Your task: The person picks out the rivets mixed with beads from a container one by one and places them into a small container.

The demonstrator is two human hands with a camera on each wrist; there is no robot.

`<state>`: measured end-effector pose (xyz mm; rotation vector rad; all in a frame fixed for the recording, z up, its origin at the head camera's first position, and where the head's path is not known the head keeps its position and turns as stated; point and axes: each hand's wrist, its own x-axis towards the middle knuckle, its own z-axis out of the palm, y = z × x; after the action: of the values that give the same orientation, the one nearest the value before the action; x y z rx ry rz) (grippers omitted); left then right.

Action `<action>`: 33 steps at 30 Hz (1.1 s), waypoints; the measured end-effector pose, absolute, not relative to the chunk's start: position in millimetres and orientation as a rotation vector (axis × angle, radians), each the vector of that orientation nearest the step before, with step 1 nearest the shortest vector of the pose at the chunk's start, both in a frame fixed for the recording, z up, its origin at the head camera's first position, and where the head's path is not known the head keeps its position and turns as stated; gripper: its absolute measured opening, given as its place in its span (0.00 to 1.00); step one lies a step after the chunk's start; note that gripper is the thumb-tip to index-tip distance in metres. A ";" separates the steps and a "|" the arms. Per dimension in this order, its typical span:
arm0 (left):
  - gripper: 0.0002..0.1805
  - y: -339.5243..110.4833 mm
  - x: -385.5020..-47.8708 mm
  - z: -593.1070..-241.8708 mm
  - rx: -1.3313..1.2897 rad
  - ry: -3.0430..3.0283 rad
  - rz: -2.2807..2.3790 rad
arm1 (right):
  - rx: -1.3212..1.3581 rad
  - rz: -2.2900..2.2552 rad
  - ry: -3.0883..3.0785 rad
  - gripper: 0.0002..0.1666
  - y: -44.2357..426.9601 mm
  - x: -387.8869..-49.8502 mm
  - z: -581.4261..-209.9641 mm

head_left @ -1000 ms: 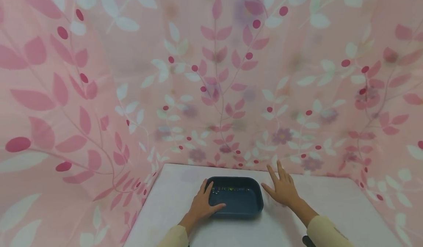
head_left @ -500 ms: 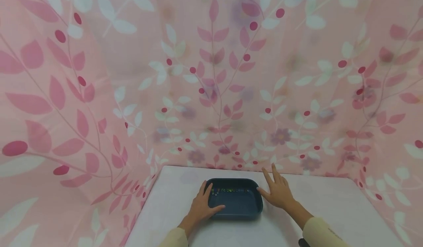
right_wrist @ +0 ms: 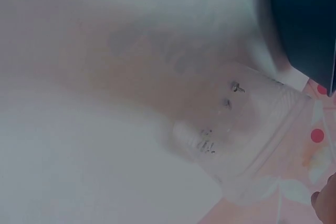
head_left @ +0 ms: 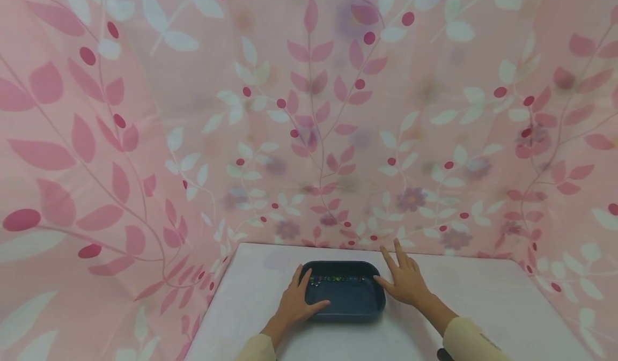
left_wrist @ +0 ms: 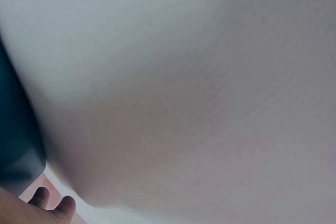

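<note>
A dark blue rectangular tray [head_left: 344,314] holds a row of small colourful pieces [head_left: 338,279] along its far side, with a few pale ones near the far left corner. My left hand [head_left: 293,303] rests spread over the tray's left side, thumb across the near left part. At the right rim is my right hand [head_left: 407,283], fingers extended and thumb tip at the edge; whether it touches is unclear. In the left wrist view, fingertips [left_wrist: 52,205] show beside the tray [left_wrist: 16,124]. The right wrist view shows part of my right hand [right_wrist: 326,200] near the tray [right_wrist: 304,19].
A transparent container [right_wrist: 247,124] with small dark metallic-looking bits stands beside the tray in the right wrist view. White cloth covers the table [head_left: 473,291]. Pink leaf-patterned fabric [head_left: 318,135] hangs behind and at both sides. A dark object [head_left: 443,354] shows by the right sleeve.
My right hand has moved left, bringing its thumb to the tray's right rim. My left hand stays on the tray's left side.
</note>
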<state>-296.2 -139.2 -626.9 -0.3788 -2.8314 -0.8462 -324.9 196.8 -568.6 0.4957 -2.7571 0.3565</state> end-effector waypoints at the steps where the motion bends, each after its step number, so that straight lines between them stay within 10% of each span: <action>1: 0.59 -139.3 -295.9 -626.5 -0.379 -2.838 -0.849 | 0.495 0.357 -2.758 0.52 196.1 -324.6 -568.9; 33: 0.59 -140.9 -299.0 -633.6 -0.383 -2.820 -0.851 | 0.720 0.352 -2.638 0.50 132.9 -319.4 -594.2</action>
<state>-299.0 -140.9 -633.6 -0.3831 -2.8199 -0.8507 -319.4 132.9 -594.2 0.7197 -2.6380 0.3520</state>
